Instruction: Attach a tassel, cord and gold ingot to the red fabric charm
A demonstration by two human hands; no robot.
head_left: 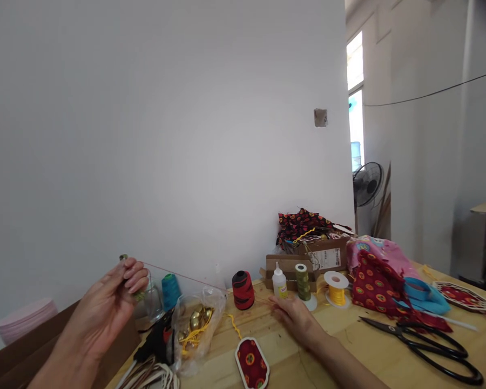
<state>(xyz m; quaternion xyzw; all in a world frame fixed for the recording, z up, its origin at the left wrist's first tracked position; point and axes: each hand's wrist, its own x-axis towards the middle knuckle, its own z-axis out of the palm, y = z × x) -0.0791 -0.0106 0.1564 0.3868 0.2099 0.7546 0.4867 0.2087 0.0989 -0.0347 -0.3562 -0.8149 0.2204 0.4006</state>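
My left hand [115, 300] is raised at the left, closed, with bits of something green showing at its top and below the fingers; most of that is hidden. A thin reddish thread [182, 274] runs taut from it, slanting down to the right. Just above the table, my right hand [295, 321] has its fingertips pressed together at the thread's other end. Between the hands stands a red and black thread cone [243, 290]. Below it lies a plaque [251, 363] with a pale rim, red patterned fabric and a yellow cord.
A plastic bag of gold bells [196, 324] and a teal thread cone [170, 292] are at left. A glue bottle [279, 282], green thread spool [303, 282] and yellow cord spool [336, 289] stand behind my right hand. Black scissors [425, 346] lie at right, near red fabric [376, 286].
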